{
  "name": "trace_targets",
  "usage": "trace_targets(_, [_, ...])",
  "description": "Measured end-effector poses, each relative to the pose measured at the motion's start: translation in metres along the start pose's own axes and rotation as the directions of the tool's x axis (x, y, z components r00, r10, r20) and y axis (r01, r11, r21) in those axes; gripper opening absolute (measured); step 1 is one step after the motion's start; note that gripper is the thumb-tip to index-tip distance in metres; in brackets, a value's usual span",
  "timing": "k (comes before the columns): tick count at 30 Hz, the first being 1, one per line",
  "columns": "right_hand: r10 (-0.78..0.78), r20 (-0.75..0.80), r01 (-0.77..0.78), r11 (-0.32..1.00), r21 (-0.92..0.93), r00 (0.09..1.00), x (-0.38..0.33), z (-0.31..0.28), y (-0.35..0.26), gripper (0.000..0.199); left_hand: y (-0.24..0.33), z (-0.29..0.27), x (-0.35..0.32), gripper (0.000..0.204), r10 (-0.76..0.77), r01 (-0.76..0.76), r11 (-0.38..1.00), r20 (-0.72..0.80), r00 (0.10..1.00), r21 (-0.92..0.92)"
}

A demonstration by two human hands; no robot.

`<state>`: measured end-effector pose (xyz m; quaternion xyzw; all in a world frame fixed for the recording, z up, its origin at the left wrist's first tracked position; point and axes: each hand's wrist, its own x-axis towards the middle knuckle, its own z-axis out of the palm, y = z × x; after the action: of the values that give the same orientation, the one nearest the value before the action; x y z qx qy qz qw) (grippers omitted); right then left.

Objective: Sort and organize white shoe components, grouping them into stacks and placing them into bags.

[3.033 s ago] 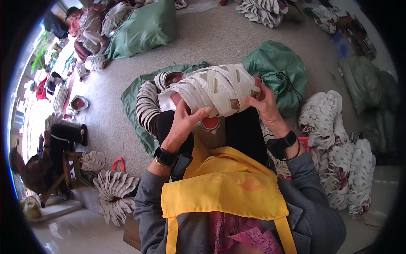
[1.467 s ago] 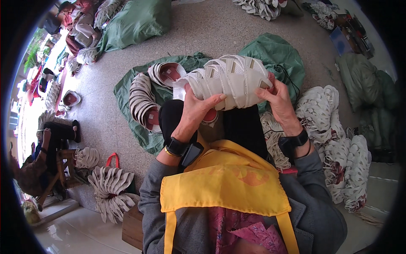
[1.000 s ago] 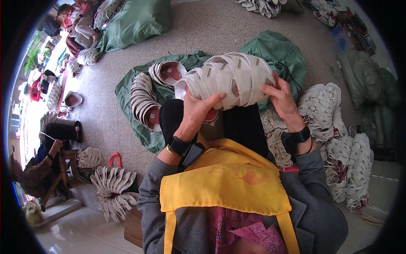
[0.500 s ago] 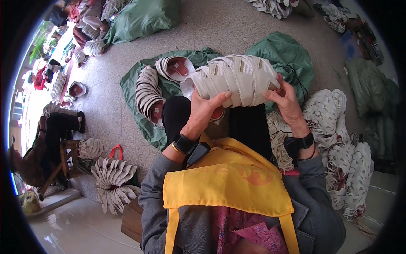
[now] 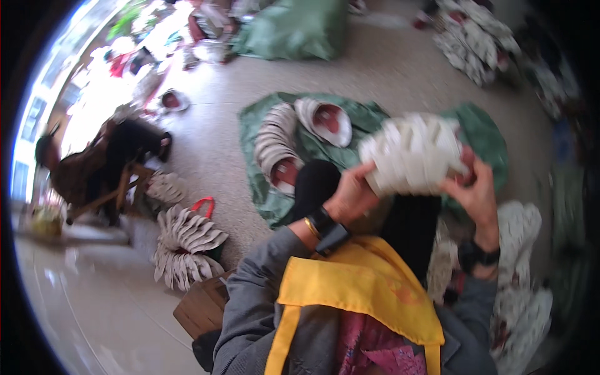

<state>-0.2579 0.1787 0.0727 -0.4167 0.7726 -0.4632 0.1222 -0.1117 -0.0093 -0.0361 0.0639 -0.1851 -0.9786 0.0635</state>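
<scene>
A stack of nested cream-white shoe uppers (image 5: 409, 156) is held up sideways over my knees, somewhat blurred. My left hand (image 5: 355, 192) grips its left end from below, part of the fingers hidden behind it. My right hand (image 5: 476, 190) closes on the right end, the thumb on the near side and a reddish part showing at the fingers. Beyond my left knee, a curved stack of shoe uppers (image 5: 273, 137) with red linings lies on a green sack (image 5: 253, 165). Another shoe upper (image 5: 340, 134) with a red inside lies beside it.
More bundles of uppers (image 5: 515, 250) lie at my right, with a fanned bundle (image 5: 187, 244) at lower left near a wooden stool (image 5: 203, 306). A seated person (image 5: 94, 162) is at far left. A full green sack (image 5: 294, 31) stands farther off, with a shoe pile (image 5: 475, 40) at far right.
The view has swung, so the surroundings appear farther right and lower. Both hands keep hold of the stack, which now appears farther right. The left thumb no longer lies across its front.
</scene>
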Motion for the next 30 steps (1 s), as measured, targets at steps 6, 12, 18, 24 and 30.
trace_targets(6, [-0.046, 0.114, 0.048, 0.999, -0.015, 0.992, -0.006, 0.024, -0.004, 0.073, -0.017, -0.031, -0.021, 0.053, 0.011, -0.012, 0.995, -0.005, 1.0, -0.095])
trace_targets(12, [-0.171, 0.291, 0.196, 0.979, -0.06, 0.941, -0.007, 0.032, -0.019, 0.061, -0.037, -0.032, -0.042, 0.046, 0.038, -0.026, 0.999, -0.298, 0.954, 0.045])
trace_targets(18, [-0.253, 0.328, 0.286, 0.957, -0.053, 0.91, -0.021, 0.042, -0.019, 0.053, -0.047, -0.041, -0.056, 0.041, -0.023, 0.076, 0.991, -0.433, 0.901, 0.106])
trace_targets(24, [-0.347, 0.383, 0.416, 0.903, -0.112, 0.856, -0.034, 0.056, -0.034, 0.052, -0.061, -0.065, -0.061, 0.041, -0.111, 0.164, 0.984, -0.498, 0.86, 0.065])
trace_targets(30, [-0.292, 0.345, 0.351, 0.928, -0.123, 0.892, -0.04, 0.071, -0.026, 0.053, -0.062, -0.086, -0.054, 0.043, -0.153, 0.219, 0.972, -0.49, 0.859, 0.081])
